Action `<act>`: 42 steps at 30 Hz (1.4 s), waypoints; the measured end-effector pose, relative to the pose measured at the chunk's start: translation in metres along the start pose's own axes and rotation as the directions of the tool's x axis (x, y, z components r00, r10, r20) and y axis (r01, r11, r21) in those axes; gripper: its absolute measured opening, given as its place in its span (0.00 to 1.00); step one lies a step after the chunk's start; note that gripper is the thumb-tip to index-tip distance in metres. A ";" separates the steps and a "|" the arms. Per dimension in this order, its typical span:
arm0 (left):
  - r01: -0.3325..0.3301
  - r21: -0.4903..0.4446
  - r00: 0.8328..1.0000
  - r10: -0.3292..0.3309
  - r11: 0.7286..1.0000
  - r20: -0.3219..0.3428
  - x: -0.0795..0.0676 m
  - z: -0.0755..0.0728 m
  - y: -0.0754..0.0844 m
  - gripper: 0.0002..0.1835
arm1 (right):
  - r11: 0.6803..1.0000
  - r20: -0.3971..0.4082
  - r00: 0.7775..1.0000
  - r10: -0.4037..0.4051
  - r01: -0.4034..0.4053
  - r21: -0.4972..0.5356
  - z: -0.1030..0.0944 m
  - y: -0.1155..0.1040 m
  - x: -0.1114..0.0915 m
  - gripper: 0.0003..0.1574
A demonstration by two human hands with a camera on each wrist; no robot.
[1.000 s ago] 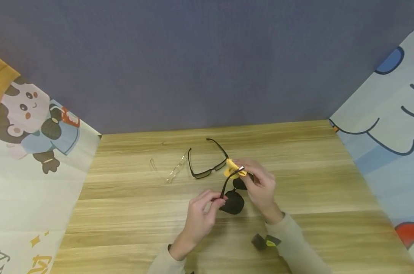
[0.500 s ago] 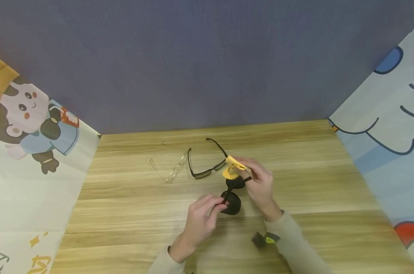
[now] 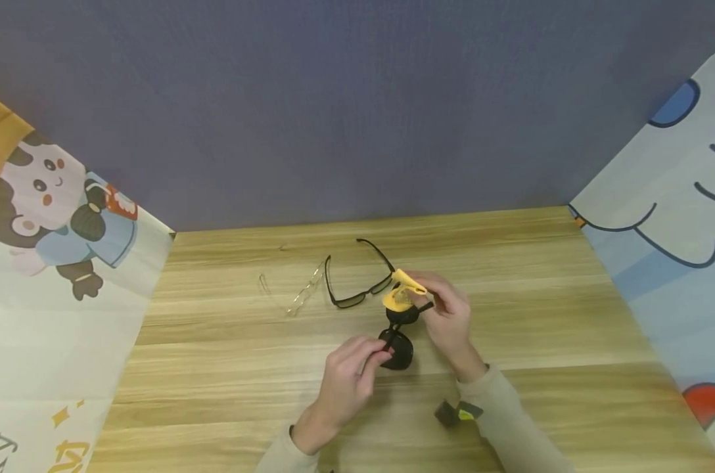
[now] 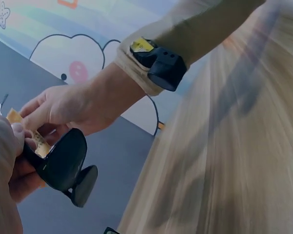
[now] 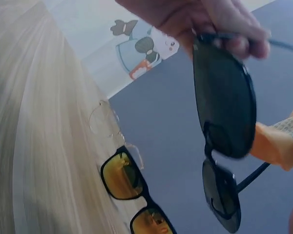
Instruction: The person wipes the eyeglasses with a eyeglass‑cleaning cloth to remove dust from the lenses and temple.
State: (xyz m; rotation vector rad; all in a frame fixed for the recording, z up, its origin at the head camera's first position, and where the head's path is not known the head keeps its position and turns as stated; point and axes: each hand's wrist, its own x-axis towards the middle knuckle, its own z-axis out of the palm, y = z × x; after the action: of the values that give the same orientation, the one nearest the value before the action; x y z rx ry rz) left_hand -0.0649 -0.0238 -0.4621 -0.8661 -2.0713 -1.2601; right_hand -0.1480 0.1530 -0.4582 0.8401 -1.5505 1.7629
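Showing the lenses of the black glasses [image 3: 350, 301] as bright amber, the right wrist view differs from the head view, where they look dull grey-green. Only the wrist views bring out the printed pattern on the yellow cloth [image 3: 399, 300], and the left wrist view best shows the black camera [image 4: 167, 70] strapped over the right sleeve [image 4: 141, 78]. Three pairs of eyewear are in sight, with one cloth: the sunglasses [image 3: 400, 353] are held up between the two hands, while the black glasses and the thin glasses [image 3: 305, 291] lie close together on the table [image 3: 227, 394], the thin pair to the left. The left hand [image 3: 348, 374] is closed in a pinch on one arm of the sunglasses. The right hand [image 3: 449, 318] grips the cloth between bent fingers and thumb, beside the farther lens; whether the cloth presses that lens, I cannot tell.
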 end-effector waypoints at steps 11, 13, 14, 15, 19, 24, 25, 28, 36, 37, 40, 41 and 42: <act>0.005 -0.078 0.999 -0.009 0.997 -0.049 0.002 0.002 -0.002 0.06 | 0.999 -0.067 0.997 0.034 -0.032 0.030 0.000 -0.005 0.000 0.12; -0.007 -0.072 0.999 0.004 0.997 -0.035 0.002 0.002 -0.001 0.05 | 0.995 -0.036 0.995 0.098 -0.098 0.004 -0.001 -0.004 -0.002 0.10; -0.014 -0.071 1.000 0.012 0.997 -0.025 0.002 0.001 0.000 0.05 | 0.991 -0.018 0.991 0.130 -0.130 -0.016 -0.001 -0.003 -0.003 0.12; -0.023 -0.068 1.000 0.022 0.997 -0.016 0.003 0.001 0.001 0.05 | 0.986 -0.003 0.987 0.160 -0.160 -0.043 -0.001 -0.002 -0.004 0.14; -0.050 -0.052 0.999 0.051 0.997 0.007 0.004 0.000 0.004 0.07 | 0.952 0.035 0.962 0.270 -0.261 -0.159 -0.001 0.002 -0.007 0.17; -0.021 -0.042 1.000 0.022 0.999 0.009 0.003 -0.001 0.005 0.09 | 0.902 0.043 0.935 0.353 -0.328 -0.280 -0.002 0.006 -0.010 0.14; -0.012 -0.043 1.000 0.012 0.999 0.009 0.003 -0.001 0.005 0.09 | 0.899 0.046 0.934 0.354 -0.326 -0.294 -0.002 0.006 -0.010 0.14; 0.002 -0.045 1.000 -0.002 0.999 0.002 0.002 0.000 0.003 0.08 | 0.906 0.052 0.949 0.312 -0.281 -0.316 -0.002 0.007 -0.010 0.15; 0.026 -0.080 0.999 -0.029 0.996 -0.036 0.002 0.004 -0.003 0.09 | 0.966 0.054 0.985 0.166 -0.151 -0.210 -0.001 0.000 -0.006 0.22; 0.030 -0.084 0.999 -0.033 0.996 -0.037 0.002 0.004 -0.004 0.09 | 0.974 0.057 0.987 0.152 -0.140 -0.178 0.000 -0.002 -0.005 0.22; 0.042 -0.096 0.998 -0.046 0.995 -0.042 0.002 0.005 -0.003 0.09 | 0.991 0.066 0.992 0.108 -0.102 -0.088 0.000 -0.005 -0.004 0.17; 0.048 -0.099 0.998 -0.052 0.994 -0.042 0.002 0.005 -0.003 0.10 | 0.994 0.066 0.994 0.093 -0.088 -0.069 0.001 -0.006 -0.003 0.13; 0.053 -0.101 0.997 -0.058 0.993 -0.041 0.002 0.005 -0.003 0.09 | 0.996 0.066 0.995 0.080 -0.077 -0.048 0.001 -0.007 -0.003 0.11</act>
State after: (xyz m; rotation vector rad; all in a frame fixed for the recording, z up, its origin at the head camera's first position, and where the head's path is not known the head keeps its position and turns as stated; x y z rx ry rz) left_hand -0.0689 -0.0200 -0.4647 -0.8220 -2.0249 -1.4105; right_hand -0.1409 0.1526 -0.4566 0.8346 -1.6825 1.7635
